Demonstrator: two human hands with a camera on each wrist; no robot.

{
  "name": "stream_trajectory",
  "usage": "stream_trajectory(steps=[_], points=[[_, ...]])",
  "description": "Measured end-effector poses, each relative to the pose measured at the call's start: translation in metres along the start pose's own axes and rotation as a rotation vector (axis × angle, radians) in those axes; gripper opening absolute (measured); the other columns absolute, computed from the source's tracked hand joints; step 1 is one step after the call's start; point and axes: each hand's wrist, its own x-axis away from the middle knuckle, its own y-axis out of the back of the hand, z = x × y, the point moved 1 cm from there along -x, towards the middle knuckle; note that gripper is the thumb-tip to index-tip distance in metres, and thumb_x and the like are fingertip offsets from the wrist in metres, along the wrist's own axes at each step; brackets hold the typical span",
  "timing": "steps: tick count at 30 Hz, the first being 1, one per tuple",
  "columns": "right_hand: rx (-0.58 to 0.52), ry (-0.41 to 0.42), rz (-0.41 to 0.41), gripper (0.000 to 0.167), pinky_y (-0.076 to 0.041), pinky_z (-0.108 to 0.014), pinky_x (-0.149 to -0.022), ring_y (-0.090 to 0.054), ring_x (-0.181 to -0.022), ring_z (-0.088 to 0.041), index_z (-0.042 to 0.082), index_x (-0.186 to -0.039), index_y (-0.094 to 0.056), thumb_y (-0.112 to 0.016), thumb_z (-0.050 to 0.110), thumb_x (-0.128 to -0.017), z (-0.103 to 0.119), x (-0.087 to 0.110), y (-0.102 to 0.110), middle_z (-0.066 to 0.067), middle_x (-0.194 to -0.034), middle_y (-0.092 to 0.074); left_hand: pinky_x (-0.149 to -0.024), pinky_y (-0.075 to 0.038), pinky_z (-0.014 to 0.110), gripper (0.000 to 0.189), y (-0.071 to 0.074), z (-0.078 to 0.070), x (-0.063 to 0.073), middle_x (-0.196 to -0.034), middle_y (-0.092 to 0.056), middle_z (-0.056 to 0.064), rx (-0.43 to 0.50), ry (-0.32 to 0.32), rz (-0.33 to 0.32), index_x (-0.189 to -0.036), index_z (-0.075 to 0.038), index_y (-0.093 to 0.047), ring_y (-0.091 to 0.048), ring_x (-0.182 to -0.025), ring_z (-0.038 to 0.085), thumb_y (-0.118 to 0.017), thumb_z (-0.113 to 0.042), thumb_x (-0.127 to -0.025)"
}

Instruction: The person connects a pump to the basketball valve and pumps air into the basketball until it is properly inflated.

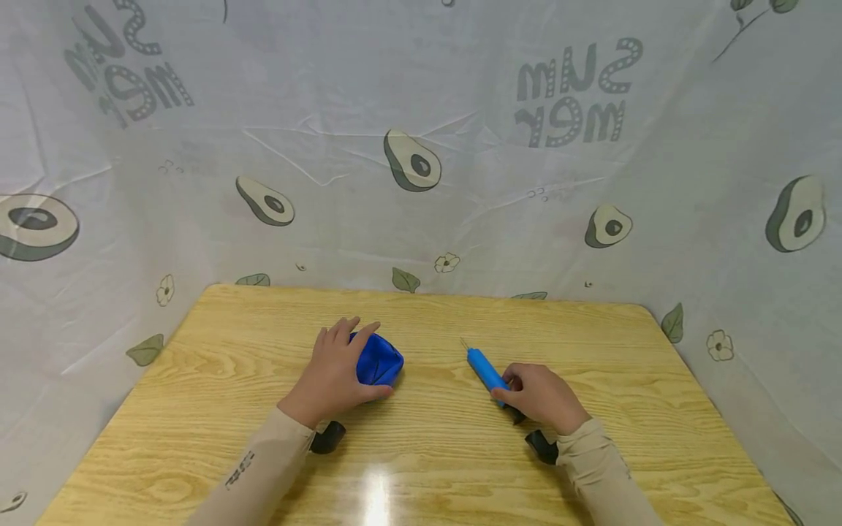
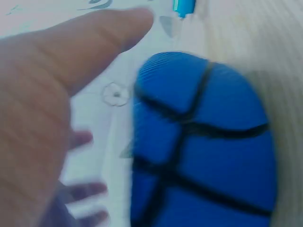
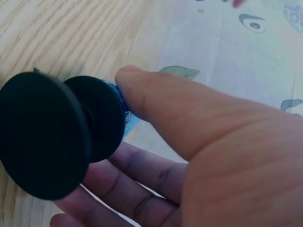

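A dented blue ball with black lines sits on the left-centre of the table. My left hand is at its left side, thumb and fingers spread apart around it. In the left wrist view, a gap shows between the thumb and the ball. My right hand grips a blue hand pump by its barrel. The pump's thin needle points away and to the left. Close up in the right wrist view are the pump's round black handle and black end cap.
A wood-grain table lies under both hands. Behind it and at the sides hangs a pale curtain printed with avocados and leaves. Black wrist cameras show at the left wrist and the right wrist.
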Motion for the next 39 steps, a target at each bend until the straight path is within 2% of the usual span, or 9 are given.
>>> stream_trajectory(steps=[3, 6, 11, 16, 20, 24, 29, 35, 39], points=[[-0.002, 0.008, -0.004, 0.016, -0.047, -0.032, -0.061, -0.054, -0.065, -0.011, 0.012, -0.094, -0.073, -0.080, 0.026, -0.092, 0.000, 0.000, -0.001, 0.005, -0.076, -0.061, -0.117, -0.018, 0.076, 0.113, -0.007, 0.003, 0.002, -0.161, -0.031, 0.030, -0.016, 0.069, 0.040, -0.162, -0.014, -0.035, -0.029, -0.147, 0.053, -0.086, -0.063, -0.075], [-0.005, 0.020, -0.006, 0.015, -0.047, -0.032, -0.061, -0.054, -0.065, -0.011, 0.013, -0.094, -0.073, -0.080, 0.026, -0.092, 0.000, 0.000, -0.001, 0.005, -0.075, -0.060, -0.113, -0.029, 0.073, 0.112, -0.009, 0.005, 0.002, -0.156, -0.039, 0.030, -0.012, 0.107, 0.058, -0.162, -0.014, -0.035, -0.039, -0.140, 0.053, -0.086, -0.063, -0.075], [-0.002, 0.032, -0.014, 0.014, -0.048, -0.031, -0.061, -0.054, -0.065, -0.010, 0.014, -0.094, -0.073, -0.080, 0.026, -0.093, 0.000, 0.000, 0.000, 0.006, -0.075, -0.060, -0.100, -0.050, 0.063, 0.103, -0.010, 0.003, 0.000, -0.143, -0.051, 0.022, 0.022, 0.113, 0.037, -0.160, -0.014, -0.036, -0.050, -0.128, 0.045, -0.086, -0.055, -0.080], [0.005, 0.027, -0.013, 0.014, -0.048, -0.031, -0.061, -0.054, -0.065, -0.010, 0.014, -0.093, -0.073, -0.080, 0.026, -0.092, 0.000, 0.000, -0.001, 0.006, -0.075, -0.061, -0.095, -0.056, 0.058, 0.106, -0.006, 0.003, -0.002, -0.141, -0.047, 0.018, 0.124, 0.117, 0.004, -0.165, -0.023, -0.024, -0.047, -0.128, 0.039, -0.085, -0.044, -0.081], [0.017, 0.027, -0.016, 0.015, -0.048, -0.031, -0.061, -0.054, -0.065, -0.010, 0.013, -0.094, -0.073, -0.080, 0.026, -0.092, 0.001, 0.000, 0.000, 0.005, -0.076, -0.061, -0.093, -0.056, 0.057, 0.096, -0.003, 0.003, -0.002, -0.135, -0.043, 0.014, 0.214, 0.098, -0.016, -0.162, -0.030, -0.029, -0.047, -0.125, 0.036, -0.081, -0.034, -0.081], [0.038, 0.028, -0.019, 0.016, -0.049, -0.031, -0.061, -0.054, -0.066, -0.009, 0.013, -0.095, -0.073, -0.081, 0.026, -0.092, 0.002, 0.000, 0.000, 0.005, -0.078, -0.062, -0.096, -0.055, 0.054, 0.079, -0.002, 0.003, -0.003, -0.135, -0.045, 0.013, 0.248, 0.059, -0.021, -0.147, -0.017, -0.042, -0.050, -0.122, 0.033, -0.082, -0.028, -0.080], [0.057, 0.037, -0.015, 0.019, -0.050, -0.032, -0.063, -0.055, -0.068, -0.009, 0.011, -0.097, -0.073, -0.081, 0.027, -0.092, 0.004, 0.000, 0.001, 0.004, -0.080, -0.063, -0.102, -0.053, 0.052, 0.074, -0.001, 0.002, -0.004, -0.139, -0.052, 0.016, 0.321, 0.052, -0.027, -0.137, -0.008, -0.039, -0.058, -0.125, 0.033, -0.087, -0.025, -0.082], [0.070, 0.047, -0.024, 0.018, -0.048, -0.033, -0.064, -0.053, -0.069, -0.011, 0.009, -0.097, -0.073, -0.080, 0.024, -0.092, 0.004, -0.001, 0.001, 0.003, -0.082, -0.061, -0.101, -0.054, 0.055, 0.077, 0.001, 0.003, -0.004, -0.137, -0.049, 0.011, 0.283, -0.016, -0.027, -0.151, -0.023, -0.039, -0.059, -0.126, 0.036, -0.084, -0.028, -0.089], [0.071, 0.042, -0.036, 0.015, -0.047, -0.033, -0.064, -0.051, -0.069, -0.013, 0.010, -0.096, -0.071, -0.080, 0.021, -0.092, 0.003, -0.002, -0.001, 0.002, -0.082, -0.060, -0.098, -0.056, 0.055, 0.067, 0.003, 0.002, -0.003, -0.133, -0.044, 0.007, 0.252, -0.026, -0.044, -0.144, -0.026, -0.052, -0.059, -0.124, 0.037, -0.087, -0.036, -0.087]])
